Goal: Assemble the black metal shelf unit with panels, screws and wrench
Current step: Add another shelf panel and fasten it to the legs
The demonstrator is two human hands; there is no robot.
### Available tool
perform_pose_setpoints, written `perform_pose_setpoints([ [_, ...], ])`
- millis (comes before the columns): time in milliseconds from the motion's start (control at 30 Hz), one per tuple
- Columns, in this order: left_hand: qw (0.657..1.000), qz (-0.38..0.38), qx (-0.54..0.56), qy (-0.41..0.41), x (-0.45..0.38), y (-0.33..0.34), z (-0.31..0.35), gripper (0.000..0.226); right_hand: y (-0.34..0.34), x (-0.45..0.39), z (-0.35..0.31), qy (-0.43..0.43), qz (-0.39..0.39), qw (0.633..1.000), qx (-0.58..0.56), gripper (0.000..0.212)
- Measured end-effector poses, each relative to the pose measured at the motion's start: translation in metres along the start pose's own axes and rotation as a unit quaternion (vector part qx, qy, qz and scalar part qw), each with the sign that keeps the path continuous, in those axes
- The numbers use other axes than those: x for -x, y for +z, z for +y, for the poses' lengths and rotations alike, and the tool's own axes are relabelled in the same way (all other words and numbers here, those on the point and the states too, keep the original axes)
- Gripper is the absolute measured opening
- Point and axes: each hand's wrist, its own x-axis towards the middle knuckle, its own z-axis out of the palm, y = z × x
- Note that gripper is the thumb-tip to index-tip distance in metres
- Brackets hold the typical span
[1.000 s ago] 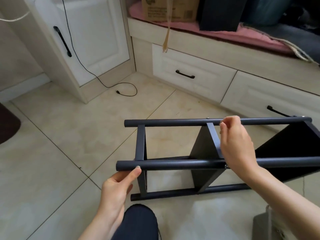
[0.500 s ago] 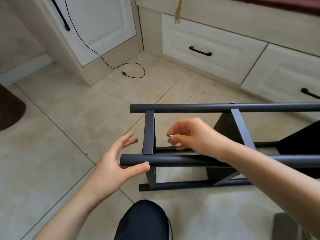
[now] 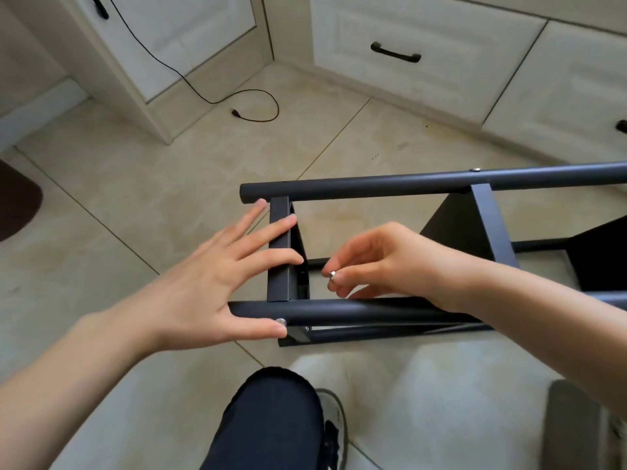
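Shelf unit (image 3: 424,245): lay on its side on the tiled floor (image 3: 135,205), partly assembled, with a panel already fixed between the tubes.
Left grip (image 3: 210,283): I kept my left hand's fingers spread flat across the end crossbar (image 3: 280,256), thumb pressing a screw head (image 3: 281,322) into the near tube (image 3: 356,308), probably to stop it backing out.
Right grip (image 3: 383,262): my right hand's fingertips pinched a small silver nut (image 3: 332,274) just inside the frame, likely bound for that screw's inner end.
Wrench: not in view.
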Motion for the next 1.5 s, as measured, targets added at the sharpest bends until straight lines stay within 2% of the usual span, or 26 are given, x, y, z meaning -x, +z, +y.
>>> perform_pose_setpoints([
  [267, 0.993, 0.063, 0.095, 0.002, 0.004, 0.019, 0.002, 0.062, 0.005, -0.025, -0.008, 0.053, -0.094, 0.993, 0.057, 0.006],
  [500, 0.991, 0.064, 0.119, 0.0, 0.005, 0.024, 0.005, 0.062, 0.019, -0.059, -0.01, 0.105, -0.186, 0.975, -0.055, 0.007],
  [667, 0.987, 0.066, 0.146, 0.003, 0.01, 0.03, 0.005, 0.069, 0.022, -0.06, -0.002, 0.122, -0.25, 0.957, -0.088, 0.018],
  [900, 0.986, 0.085, 0.146, 0.009, 0.011, 0.032, 0.004, 0.06, 0.02, -0.06, 0.0, 0.139, -0.269, 0.946, -0.117, 0.013],
  [1500, 0.985, 0.099, 0.139, 0.014, 0.012, 0.036, 0.004, 0.058, 0.022, -0.064, 0.004, 0.143, -0.266, 0.953, -0.035, 0.015],
])
